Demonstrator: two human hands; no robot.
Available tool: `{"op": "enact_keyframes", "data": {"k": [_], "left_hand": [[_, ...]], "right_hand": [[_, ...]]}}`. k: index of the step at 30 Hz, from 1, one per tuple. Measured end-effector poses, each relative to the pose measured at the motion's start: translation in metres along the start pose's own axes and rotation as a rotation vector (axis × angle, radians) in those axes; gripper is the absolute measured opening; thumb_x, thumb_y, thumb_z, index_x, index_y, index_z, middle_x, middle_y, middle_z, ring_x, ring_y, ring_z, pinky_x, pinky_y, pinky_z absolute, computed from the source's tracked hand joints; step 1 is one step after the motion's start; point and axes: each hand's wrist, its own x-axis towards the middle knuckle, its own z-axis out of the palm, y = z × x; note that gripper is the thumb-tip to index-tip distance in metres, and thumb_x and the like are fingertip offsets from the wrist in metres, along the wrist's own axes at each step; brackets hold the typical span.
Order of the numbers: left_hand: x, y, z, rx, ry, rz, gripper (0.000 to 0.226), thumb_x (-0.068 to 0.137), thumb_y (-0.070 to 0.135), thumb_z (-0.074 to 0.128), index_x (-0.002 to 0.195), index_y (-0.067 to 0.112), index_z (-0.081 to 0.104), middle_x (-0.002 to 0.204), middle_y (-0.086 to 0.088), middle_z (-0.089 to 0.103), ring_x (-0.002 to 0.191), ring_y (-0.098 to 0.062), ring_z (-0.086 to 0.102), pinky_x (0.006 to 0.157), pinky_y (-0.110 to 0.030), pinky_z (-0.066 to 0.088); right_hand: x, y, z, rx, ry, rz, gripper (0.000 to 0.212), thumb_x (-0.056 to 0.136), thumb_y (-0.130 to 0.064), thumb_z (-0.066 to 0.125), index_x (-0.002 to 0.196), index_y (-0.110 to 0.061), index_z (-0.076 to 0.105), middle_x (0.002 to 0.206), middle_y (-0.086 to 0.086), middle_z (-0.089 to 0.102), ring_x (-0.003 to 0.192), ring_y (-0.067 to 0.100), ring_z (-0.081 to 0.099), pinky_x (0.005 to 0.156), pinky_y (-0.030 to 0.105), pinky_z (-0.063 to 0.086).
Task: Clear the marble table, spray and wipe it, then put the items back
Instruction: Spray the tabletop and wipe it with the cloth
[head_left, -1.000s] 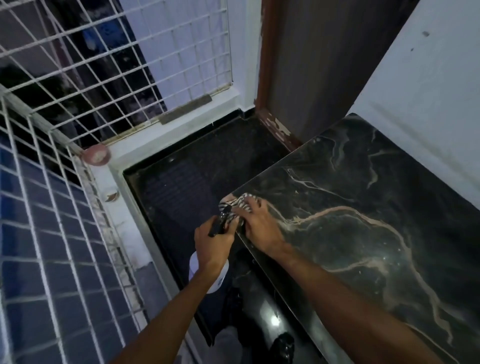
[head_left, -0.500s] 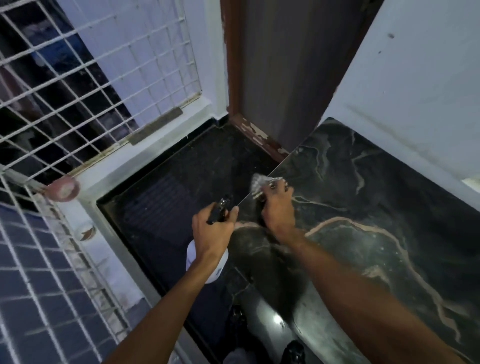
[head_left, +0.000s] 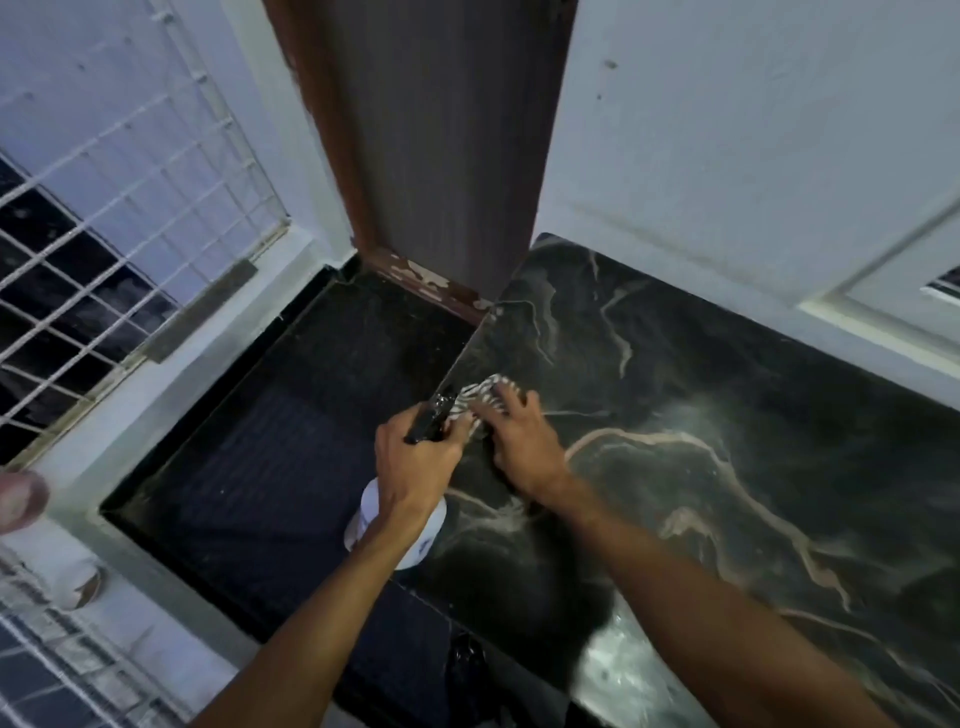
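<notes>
The right hand (head_left: 522, 447) presses a striped cloth (head_left: 480, 397) flat onto the marble table (head_left: 727, 415), fingers spread over it, at the table's left edge near the far-left corner. The left hand (head_left: 415, 467), just beside it off that edge, has its fingers curled around the black trigger head of a white spray bottle (head_left: 400, 525).

The marble desk (head_left: 727, 415) was dark with pale tan veins, and its top looked bare and partly wet and shiny. A striped cloth (head_left: 480, 397) lay crumpled at its left edge, near the far corner. A white spray bottle (head_left: 374, 519) with a black trigger head stood upright just beside that edge.
</notes>
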Motion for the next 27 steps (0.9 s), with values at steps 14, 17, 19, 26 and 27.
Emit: {"op": "enact_keyframes", "data": {"k": [14,17,19,26,27], "left_hand": [[-0.111,0.031,0.062,0.118,-0.219,-0.039,0.039,0.085,0.029,0.083,0.059,0.011,0.060,0.053,0.002,0.060,0.055,-0.012,0.060,0.059,-0.025,0.044],[-0.148,0.036,0.076,0.107,-0.245,-0.046,0.041,0.083,0.030,0.085,0.059,0.008,0.060,0.053,0.003,0.059,0.052,-0.006,0.056,0.057,-0.010,0.038],[-0.172,0.038,0.083,0.118,-0.261,-0.027,0.047,0.083,0.029,0.085,0.053,0.011,0.055,0.050,0.003,0.055,0.052,-0.008,0.053,0.058,-0.013,0.038],[-0.218,0.031,0.078,0.138,-0.249,-0.071,0.051,0.085,0.034,0.083,0.052,0.009,0.053,0.052,-0.007,0.060,0.057,-0.025,0.061,0.061,-0.018,0.042],[-0.222,0.030,0.075,0.136,-0.253,-0.065,0.051,0.084,0.035,0.084,0.053,0.010,0.053,0.052,-0.004,0.059,0.056,-0.021,0.059,0.061,-0.008,0.037]], "right_hand": [[-0.184,0.114,-0.052,0.154,0.169,0.581,0.067,0.077,0.000,0.059,0.140,-0.025,0.057,0.155,0.014,0.034,0.127,0.041,0.038,0.106,0.050,0.047],[-0.213,0.127,-0.063,0.139,0.147,0.600,0.068,0.078,0.000,0.059,0.141,-0.024,0.056,0.156,0.014,0.031,0.131,0.040,0.035,0.108,0.048,0.046],[-0.237,0.128,-0.064,0.125,0.121,0.557,0.070,0.078,0.001,0.058,0.143,-0.025,0.055,0.155,0.014,0.033,0.126,0.039,0.037,0.109,0.045,0.043],[-0.272,0.111,-0.065,0.194,0.128,0.620,0.066,0.082,0.003,0.055,0.143,-0.023,0.054,0.151,0.013,0.033,0.123,0.038,0.038,0.105,0.048,0.047],[-0.276,0.106,-0.062,0.190,0.115,0.606,0.066,0.083,0.002,0.055,0.143,-0.023,0.053,0.151,0.013,0.032,0.124,0.037,0.038,0.105,0.048,0.048]]}}
